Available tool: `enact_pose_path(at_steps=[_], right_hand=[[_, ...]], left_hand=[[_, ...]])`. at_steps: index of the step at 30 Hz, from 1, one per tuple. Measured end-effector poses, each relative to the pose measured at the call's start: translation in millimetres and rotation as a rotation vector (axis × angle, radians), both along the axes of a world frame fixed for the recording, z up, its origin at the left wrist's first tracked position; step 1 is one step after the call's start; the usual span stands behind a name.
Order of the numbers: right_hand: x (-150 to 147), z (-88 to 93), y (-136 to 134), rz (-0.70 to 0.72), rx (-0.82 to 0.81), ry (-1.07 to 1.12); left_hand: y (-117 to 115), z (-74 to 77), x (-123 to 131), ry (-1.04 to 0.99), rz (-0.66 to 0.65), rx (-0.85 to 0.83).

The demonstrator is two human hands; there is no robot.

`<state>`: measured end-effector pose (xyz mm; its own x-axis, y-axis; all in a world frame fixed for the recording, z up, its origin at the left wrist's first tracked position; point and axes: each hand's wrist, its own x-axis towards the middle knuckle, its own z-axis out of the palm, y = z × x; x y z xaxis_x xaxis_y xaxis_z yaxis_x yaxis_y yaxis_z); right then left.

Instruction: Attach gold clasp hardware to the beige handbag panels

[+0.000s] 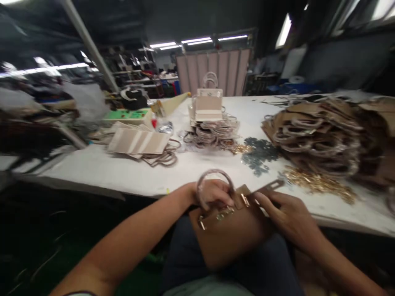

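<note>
A brown handbag panel with gold-coloured metal fittings along its upper edge rests over my lap, tilted. My left hand reaches through its round handle, which looks wrapped in clear film; the fingers are curled down onto the panel's top edge. My right hand grips the panel's right side, thumb on top and fingers partly hidden. Beside that thumb a slotted strap end sticks out. Motion blurs the panel's lower part.
On the white table lie stacked beige striped panels, a pile of bag pieces with handles, dark grey small parts and gold-coloured pieces. A large heap of brown bag parts covers the right side.
</note>
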<state>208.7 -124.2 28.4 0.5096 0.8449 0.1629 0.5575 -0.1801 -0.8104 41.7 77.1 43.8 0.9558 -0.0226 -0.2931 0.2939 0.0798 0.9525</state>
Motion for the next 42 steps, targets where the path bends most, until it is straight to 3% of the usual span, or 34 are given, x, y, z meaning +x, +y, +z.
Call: enact_pose_path(at_steps=[2,6,9,13,15,18,22,24,28,32,36,39,42], right_hand=[[5,-4.1,-1,-0.062,-0.065,-0.042],[0,-8.1,4,0.026,-0.079,0.073],[2,-13.2,2,-0.054,-0.083,0.138],[20,-28.0,-1,-0.221,-0.088,0.176],[30,-36.6,1,-0.271,-0.101,0.175],[36,-45.6,6,-0.315,-0.115,0.155],[32,-47.8,10,-0.287,-0.113,0.137],[29,-48.7,10,-0.257,-0.09,0.109],[29,-57.1,9,-0.214,0.017,0.005],[23,-65.3,9,-0.134,0.084,-0.17],[-3,-64.6,8,-0.121,0.177,-0.346],[-30,-61.6,13,0.014,0.283,-0.366],[-55,-54.9,22,0.088,0.257,-0.35]], left_hand=[[11,-12.2,8,0.094,-0.068,-0.092],[14,-27.5,10,0.194,-0.054,-0.196],[16,-37.9,-1,0.095,0.105,-0.298],[15,-57.6,-26,0.034,0.448,-0.491],[8,-66.4,-34,-0.061,0.542,-0.408],[-8,-74.9,-31,-0.16,0.61,-0.12],[-21,-83.4,-12,-0.124,0.914,0.221],[-23,-89.2,-6,-0.143,0.992,0.256],[-25,-99.6,-5,-0.247,0.965,0.142],[-31,-99.6,-9,-0.345,0.916,-0.042],[-41,-90.9,-12,-0.372,0.935,-0.196],[-55,-79.1,-11,-0.369,0.982,-0.258],[-76,-59.1,-11,-0.416,0.937,-0.356]])
